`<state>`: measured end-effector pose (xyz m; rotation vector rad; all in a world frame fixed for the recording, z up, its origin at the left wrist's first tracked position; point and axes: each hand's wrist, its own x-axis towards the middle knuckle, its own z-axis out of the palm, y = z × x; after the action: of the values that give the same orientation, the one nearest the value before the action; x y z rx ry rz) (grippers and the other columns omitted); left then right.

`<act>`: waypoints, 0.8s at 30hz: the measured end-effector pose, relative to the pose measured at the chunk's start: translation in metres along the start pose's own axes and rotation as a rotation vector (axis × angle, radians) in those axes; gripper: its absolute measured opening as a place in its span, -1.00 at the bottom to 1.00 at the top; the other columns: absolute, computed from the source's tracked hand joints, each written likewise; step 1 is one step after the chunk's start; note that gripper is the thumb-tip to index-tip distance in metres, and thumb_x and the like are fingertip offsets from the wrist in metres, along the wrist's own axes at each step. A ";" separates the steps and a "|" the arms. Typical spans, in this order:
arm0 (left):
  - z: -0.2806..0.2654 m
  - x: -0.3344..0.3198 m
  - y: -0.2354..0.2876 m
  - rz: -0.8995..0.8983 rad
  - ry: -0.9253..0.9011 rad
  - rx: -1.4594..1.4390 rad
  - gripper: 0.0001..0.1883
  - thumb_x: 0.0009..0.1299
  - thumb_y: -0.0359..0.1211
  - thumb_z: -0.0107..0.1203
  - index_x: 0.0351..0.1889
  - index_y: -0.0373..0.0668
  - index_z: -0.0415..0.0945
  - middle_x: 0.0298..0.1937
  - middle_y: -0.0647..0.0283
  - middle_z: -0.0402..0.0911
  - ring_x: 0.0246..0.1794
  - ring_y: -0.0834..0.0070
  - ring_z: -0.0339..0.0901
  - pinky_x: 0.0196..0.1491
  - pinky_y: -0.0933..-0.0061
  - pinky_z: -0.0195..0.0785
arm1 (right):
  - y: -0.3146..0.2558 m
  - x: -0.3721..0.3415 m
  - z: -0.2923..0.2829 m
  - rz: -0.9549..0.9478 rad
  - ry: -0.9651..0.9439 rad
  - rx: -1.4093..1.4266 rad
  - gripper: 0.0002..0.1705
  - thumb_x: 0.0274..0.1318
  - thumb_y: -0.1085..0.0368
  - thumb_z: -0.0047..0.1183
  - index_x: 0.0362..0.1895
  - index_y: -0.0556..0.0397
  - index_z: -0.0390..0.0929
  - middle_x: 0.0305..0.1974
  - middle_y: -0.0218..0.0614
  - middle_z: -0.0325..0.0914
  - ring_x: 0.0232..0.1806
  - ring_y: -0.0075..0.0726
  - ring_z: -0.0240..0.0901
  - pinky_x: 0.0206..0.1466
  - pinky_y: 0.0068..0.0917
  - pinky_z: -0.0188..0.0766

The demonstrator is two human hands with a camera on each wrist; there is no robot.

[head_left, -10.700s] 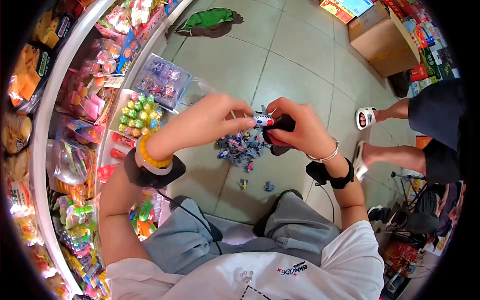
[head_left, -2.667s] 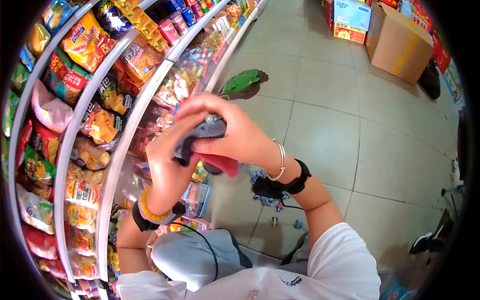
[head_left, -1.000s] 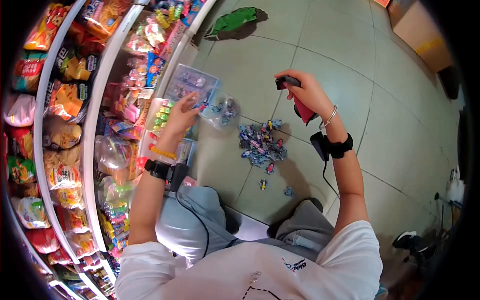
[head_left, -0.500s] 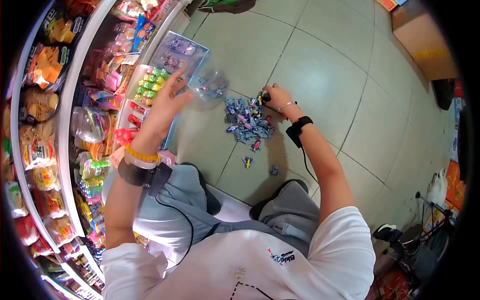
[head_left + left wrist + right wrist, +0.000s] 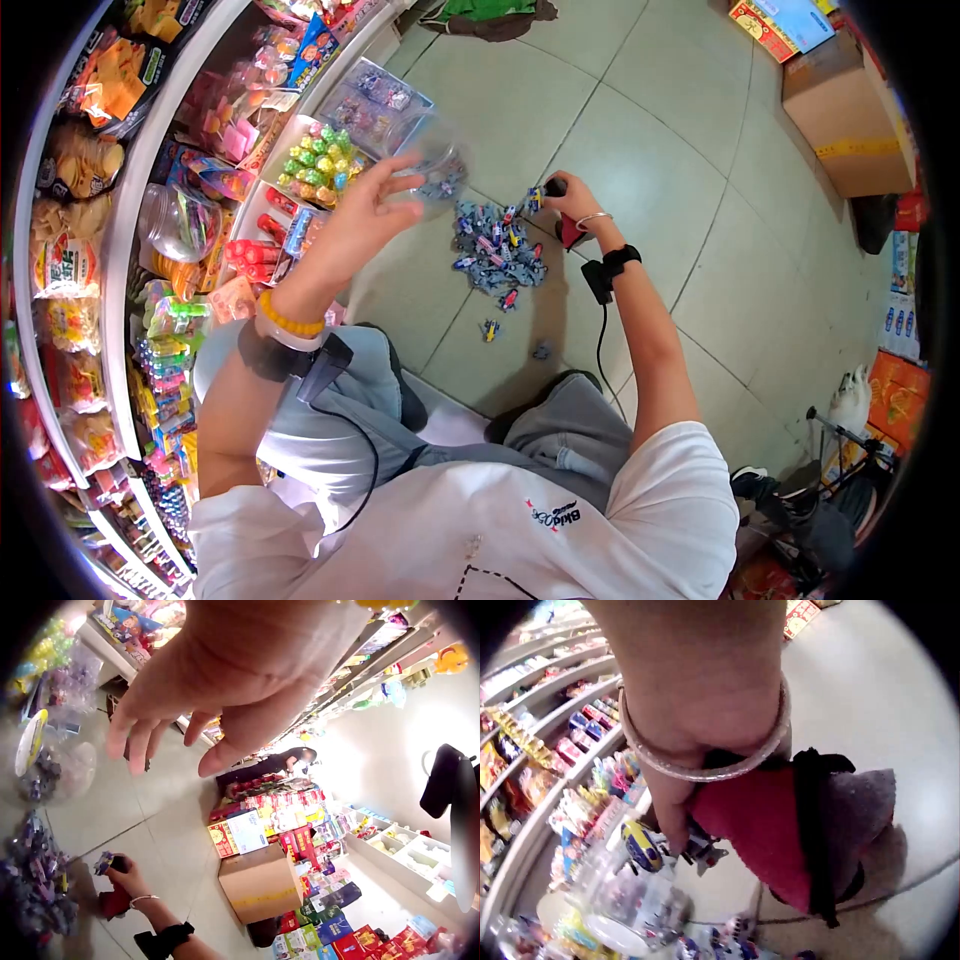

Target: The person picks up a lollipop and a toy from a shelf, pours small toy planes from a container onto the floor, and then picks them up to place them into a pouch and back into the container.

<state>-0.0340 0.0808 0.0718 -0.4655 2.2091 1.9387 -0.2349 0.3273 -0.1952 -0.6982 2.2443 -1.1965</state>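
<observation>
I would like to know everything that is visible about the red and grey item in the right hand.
The red and grey item looks soft and fuzzy, like cloth. A black band crosses it between the red and grey parts. It is bent, not flat, and sticks out from the right hand, above the tiled floor. The fingers also pinch a small yellow and blue toy; whether it touches the cloth is unclear.

One heap [image 5: 497, 246] of toys, two clear jars [image 5: 178, 230]
Two small toys [image 5: 490, 330] lie apart from the heap, and one yellow and blue toy [image 5: 535, 200] is held. There is one big brown box [image 5: 845, 120], one yellow bead bracelet [image 5: 290, 318] and one shiny bangle [image 5: 595, 217]. The heap has maybe dozens, too jumbled to count.
</observation>
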 end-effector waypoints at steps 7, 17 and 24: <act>0.017 -0.007 0.008 -0.053 -0.037 -0.036 -0.42 0.31 -0.36 0.08 0.29 -0.10 0.17 0.20 0.16 0.34 0.01 0.54 0.43 -0.02 0.53 0.29 | -0.143 -0.012 -0.042 -0.246 -0.074 0.206 -0.67 -0.20 0.40 0.18 -0.24 0.06 0.43 -0.32 -0.44 0.46 -0.29 -0.55 0.36 -0.14 -0.55 0.34; 0.038 -0.008 0.031 -0.009 -0.047 -0.122 -0.48 0.39 -0.34 0.02 0.30 -0.10 0.15 0.09 0.18 0.41 -0.07 0.49 0.53 -0.11 0.54 0.43 | -0.246 -0.060 -0.038 -0.347 -0.013 0.198 -0.64 -0.18 0.37 0.23 -0.21 0.09 0.44 -0.35 -0.41 0.47 -0.32 -0.56 0.35 -0.21 -0.55 0.35; 0.037 -0.002 0.021 -0.077 -0.030 -0.426 -0.66 0.46 -0.28 -0.12 0.14 -0.22 0.25 0.00 0.18 0.48 -0.08 0.40 0.54 -0.13 0.47 0.49 | -0.226 -0.057 -0.043 -0.216 -0.102 0.413 -0.66 -0.11 0.34 0.26 -0.18 0.12 0.51 -0.39 -0.49 0.49 -0.37 -0.62 0.35 -0.26 -0.60 0.33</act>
<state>-0.0421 0.1199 0.0866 -0.5626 1.7248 2.3561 -0.1734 0.2803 0.0289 -0.8230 1.7907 -1.6252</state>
